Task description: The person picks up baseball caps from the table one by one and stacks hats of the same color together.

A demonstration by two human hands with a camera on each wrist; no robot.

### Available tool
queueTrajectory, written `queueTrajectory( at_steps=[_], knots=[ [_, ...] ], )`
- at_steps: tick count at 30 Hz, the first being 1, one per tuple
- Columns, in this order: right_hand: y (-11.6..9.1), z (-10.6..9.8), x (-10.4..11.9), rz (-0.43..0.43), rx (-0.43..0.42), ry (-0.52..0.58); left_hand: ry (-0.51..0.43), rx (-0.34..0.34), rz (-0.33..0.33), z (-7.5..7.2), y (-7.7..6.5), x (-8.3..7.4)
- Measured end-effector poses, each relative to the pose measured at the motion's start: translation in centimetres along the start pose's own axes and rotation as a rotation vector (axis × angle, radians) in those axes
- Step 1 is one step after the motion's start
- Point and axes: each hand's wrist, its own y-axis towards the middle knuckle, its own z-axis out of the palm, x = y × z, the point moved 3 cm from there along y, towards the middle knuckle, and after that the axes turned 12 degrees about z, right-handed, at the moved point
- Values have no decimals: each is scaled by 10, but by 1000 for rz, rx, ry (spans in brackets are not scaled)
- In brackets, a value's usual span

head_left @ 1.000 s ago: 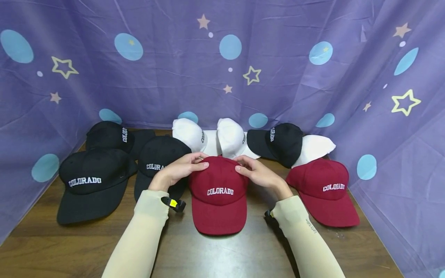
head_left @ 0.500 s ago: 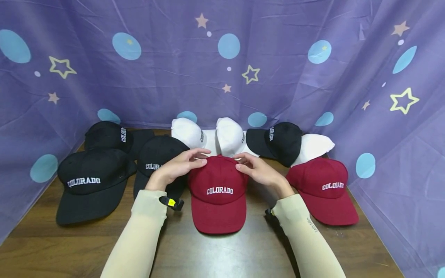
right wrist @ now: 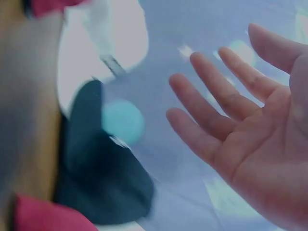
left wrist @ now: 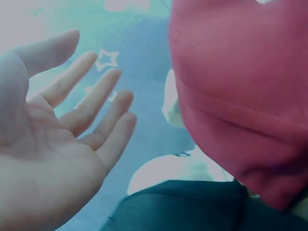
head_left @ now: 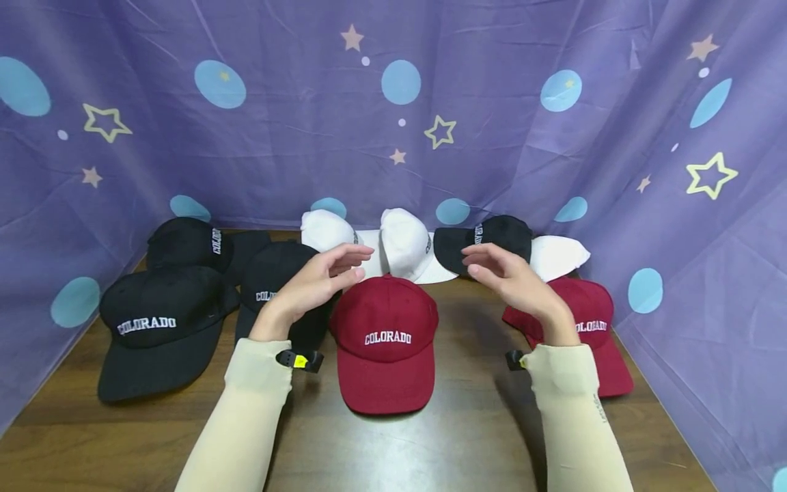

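The middle red cap [head_left: 386,311] sat on the worktop [head_left: 387,458] with its brim toward the person, perhaps so its white word, COLORADO, was easy to read. It stood up by itself on its own rim, so it likely needed nobody to hold it. The left hand [head_left: 307,287] was near one side of it, and the right hand [head_left: 516,277] was up on the other side, farther away. On both hands the fingers were well apart from the thumb, a little bent, and had hold of nothing. The other red cap [head_left: 596,304], partly hidden by the right arm, and the big black cap [head_left: 162,335] faced front too. In the back row, two white caps [head_left: 402,242] and a black cap [head_left: 510,229] were turned sideways, maybe to fit close together. No box or basket could be seen; the caps sat right on the wood. Whether anything was tucked inside them, nobody could tell.
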Motion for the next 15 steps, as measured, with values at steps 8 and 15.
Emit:
queueTrajectory(
  at_steps=[8, 15],
  knots=[
    [-34, -71, -48, 71, -194, -158, 9, -12, 112, 9, 2, -41],
    [-43, -116, -111, 218, -250, -320, 58, 30, 205, 29, 0, -96]
  ],
)
